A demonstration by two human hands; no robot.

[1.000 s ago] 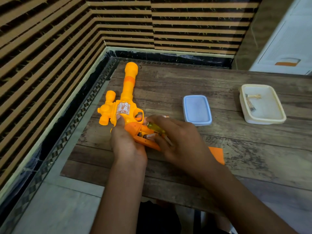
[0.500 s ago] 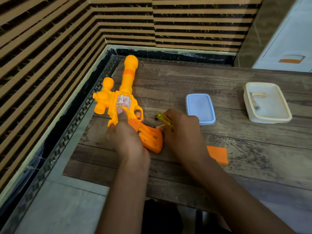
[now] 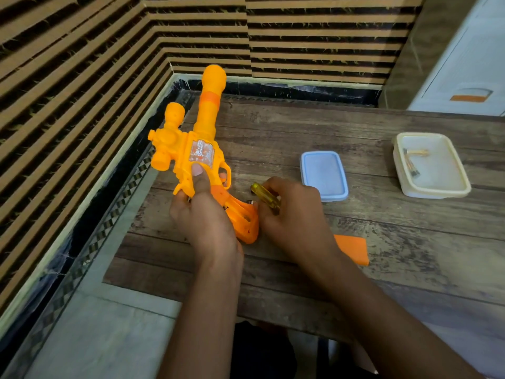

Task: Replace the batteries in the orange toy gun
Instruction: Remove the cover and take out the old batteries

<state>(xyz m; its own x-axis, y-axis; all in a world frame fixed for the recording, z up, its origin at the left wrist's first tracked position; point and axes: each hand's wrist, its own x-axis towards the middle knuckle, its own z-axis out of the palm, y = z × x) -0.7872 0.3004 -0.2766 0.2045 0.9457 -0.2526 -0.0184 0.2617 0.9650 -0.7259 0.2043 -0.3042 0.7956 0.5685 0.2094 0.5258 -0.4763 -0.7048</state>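
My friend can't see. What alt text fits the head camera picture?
A person's left hand grips an orange toy gun at a wooden table, while the right hand holds a yellow screwdriver beside its grip. A blue lid, cream tub and flat orange piece lie nearby.

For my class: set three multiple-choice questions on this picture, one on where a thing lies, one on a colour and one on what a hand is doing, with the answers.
1. Where does the blue lid lie?
A. on the table, between the orange toy gun and the cream container
B. under the gun
C. on the floor

2. What colour is the handle of the screwdriver?
A. red
B. black
C. yellow

3. What is the left hand doing?
A. lying flat
B. gripping the gun
C. lifting the lid

Answers: A, it rests on the wood between them; C, clear yellow shows in the right hand; B, its fingers wrap the grip.
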